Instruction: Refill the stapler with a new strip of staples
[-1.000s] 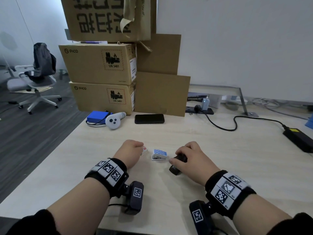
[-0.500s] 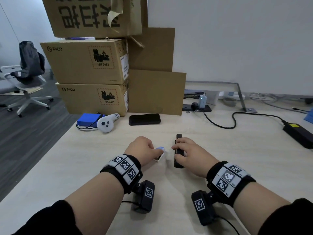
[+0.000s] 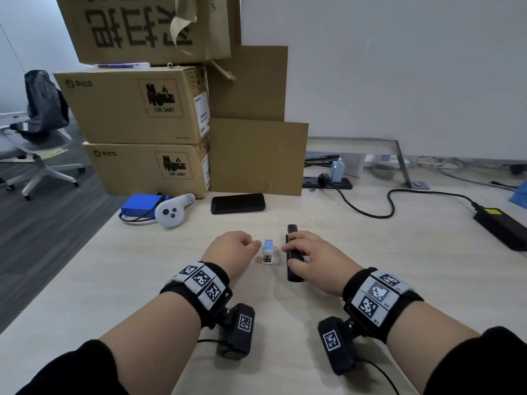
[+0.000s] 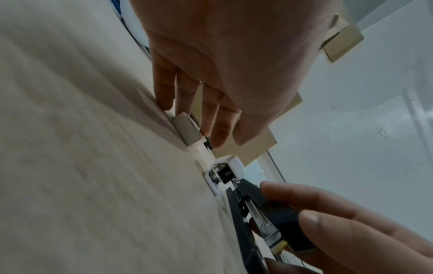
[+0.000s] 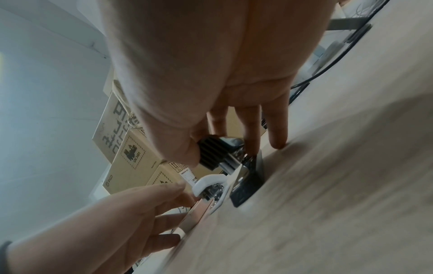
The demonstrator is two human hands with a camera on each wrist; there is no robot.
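A black stapler lies on the desk pointing away from me, and my right hand grips it by its sides. In the right wrist view the thumb and fingers clamp its ribbed black top above the metal staple channel. A small white stapler with a blue dotted top stands just left of it. My left hand is beside that one, with curled fingers holding a small pale staple box against the desk. No loose staple strip shows.
A black phone, a white controller and a blue pack lie farther back. Stacked cardboard boxes stand at the back left. A power brick and its cable run along the right. The desk edge drops off on the left.
My right hand turned the black stapler from lying crosswise to pointing away from me. My left hand shifted right with the staple box, up beside the small white stapler.
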